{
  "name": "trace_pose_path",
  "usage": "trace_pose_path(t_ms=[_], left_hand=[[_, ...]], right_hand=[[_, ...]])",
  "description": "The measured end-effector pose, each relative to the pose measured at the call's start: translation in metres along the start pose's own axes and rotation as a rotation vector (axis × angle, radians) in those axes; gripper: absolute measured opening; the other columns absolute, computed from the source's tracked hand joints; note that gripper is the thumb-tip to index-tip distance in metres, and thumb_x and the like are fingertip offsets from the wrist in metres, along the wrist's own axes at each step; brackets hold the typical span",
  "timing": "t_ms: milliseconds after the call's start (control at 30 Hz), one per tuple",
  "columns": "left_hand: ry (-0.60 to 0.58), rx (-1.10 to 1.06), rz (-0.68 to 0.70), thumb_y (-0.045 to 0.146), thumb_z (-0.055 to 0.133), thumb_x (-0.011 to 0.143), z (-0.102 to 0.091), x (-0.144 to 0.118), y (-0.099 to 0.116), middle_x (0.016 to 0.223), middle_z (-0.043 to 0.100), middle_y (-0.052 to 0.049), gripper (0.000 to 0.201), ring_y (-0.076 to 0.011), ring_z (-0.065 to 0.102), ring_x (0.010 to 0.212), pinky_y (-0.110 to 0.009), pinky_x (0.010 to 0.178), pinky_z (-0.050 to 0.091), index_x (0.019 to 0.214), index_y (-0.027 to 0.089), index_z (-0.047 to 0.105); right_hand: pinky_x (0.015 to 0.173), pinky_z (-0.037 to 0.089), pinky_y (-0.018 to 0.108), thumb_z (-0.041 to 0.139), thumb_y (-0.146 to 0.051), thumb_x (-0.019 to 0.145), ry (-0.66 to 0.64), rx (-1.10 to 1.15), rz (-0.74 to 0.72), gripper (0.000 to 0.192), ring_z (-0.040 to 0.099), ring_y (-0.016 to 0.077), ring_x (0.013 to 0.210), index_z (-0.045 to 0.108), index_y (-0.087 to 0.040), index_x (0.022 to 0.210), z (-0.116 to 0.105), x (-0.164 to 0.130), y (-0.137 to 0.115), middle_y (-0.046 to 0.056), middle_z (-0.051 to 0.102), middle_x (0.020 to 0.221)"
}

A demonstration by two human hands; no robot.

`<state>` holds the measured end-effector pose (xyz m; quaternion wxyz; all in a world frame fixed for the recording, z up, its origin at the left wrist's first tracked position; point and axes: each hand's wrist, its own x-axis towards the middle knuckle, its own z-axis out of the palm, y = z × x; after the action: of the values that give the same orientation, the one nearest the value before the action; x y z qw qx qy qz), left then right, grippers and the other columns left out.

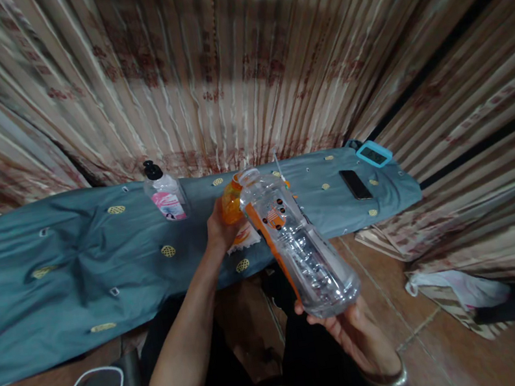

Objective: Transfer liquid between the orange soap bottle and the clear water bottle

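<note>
My right hand (352, 328) grips the base of a large clear plastic bottle (304, 251) with an orange label. The bottle is tilted, its mouth up and to the left, beside the neck of a smaller orange bottle (232, 202). My left hand (221, 228) is wrapped round that orange bottle; its fingers are partly hidden behind it. Whether the two mouths touch I cannot tell. Under my left hand a white and orange packet (245, 238) lies on the cloth.
A blue-green patterned cloth (77, 269) covers the long surface. On it stand a clear bottle with a pink label and black cap (166, 195), a dark phone (355, 184) and a blue-framed digital clock (373, 154). Pleated curtains (216, 61) hang behind. A white cable loop (87, 373) is lower left.
</note>
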<state>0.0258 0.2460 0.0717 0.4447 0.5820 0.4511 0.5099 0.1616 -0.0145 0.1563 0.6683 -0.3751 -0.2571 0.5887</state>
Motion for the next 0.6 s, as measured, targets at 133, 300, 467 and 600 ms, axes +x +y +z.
trace_pose_path(t_ms=[133, 300, 467, 600], left_hand=[[0.005, -0.014, 0.003, 0.028, 0.082, 0.053, 0.0005, 0.0005, -0.0007, 0.094, 0.073, -0.003, 0.057, -0.0222, 0.069, 0.086, -0.032, 0.077, 0.054, 0.106, 0.02, 0.062], [-0.008, -0.005, -0.003, 0.026, 0.081, 0.054, 0.0001, 0.0013, -0.0025, 0.094, 0.072, -0.002, 0.057, -0.0212, 0.069, 0.085, -0.032, 0.077, 0.054, 0.107, 0.02, 0.061], [0.001, 0.024, 0.031, 0.027, 0.081, 0.055, -0.0003, 0.0011, -0.004, 0.094, 0.073, -0.002, 0.053, -0.0212, 0.069, 0.084, -0.032, 0.075, 0.055, 0.104, 0.021, 0.061], [-0.019, 0.036, 0.05, 0.03, 0.08, 0.057, -0.0008, 0.0012, -0.0066, 0.094, 0.072, -0.002, 0.054, -0.0214, 0.07, 0.084, -0.032, 0.076, 0.056, 0.106, 0.022, 0.06]], right_hand=[[0.077, 0.065, 0.025, 0.082, -0.042, 0.078, -0.007, -0.004, -0.002, 0.038, 0.081, 0.0233, 0.092, 0.076, -0.027, 0.112, 0.0012, 0.0006, 0.0002, 0.008, 0.086, 0.104], [0.076, 0.065, 0.024, 0.083, -0.041, 0.078, -0.006, -0.004, 0.001, 0.037, 0.081, 0.0234, 0.093, 0.076, -0.027, 0.112, 0.0023, 0.0009, 0.0008, 0.007, 0.086, 0.105], [0.078, 0.065, 0.025, 0.082, -0.041, 0.079, -0.005, 0.008, 0.006, 0.035, 0.081, 0.0233, 0.094, 0.076, -0.03, 0.112, 0.0003, 0.0006, 0.0013, 0.006, 0.086, 0.106], [0.078, 0.064, 0.024, 0.082, -0.043, 0.079, -0.019, -0.007, 0.004, 0.036, 0.081, 0.0229, 0.094, 0.076, -0.027, 0.111, -0.0006, 0.0009, -0.0002, 0.008, 0.086, 0.105]])
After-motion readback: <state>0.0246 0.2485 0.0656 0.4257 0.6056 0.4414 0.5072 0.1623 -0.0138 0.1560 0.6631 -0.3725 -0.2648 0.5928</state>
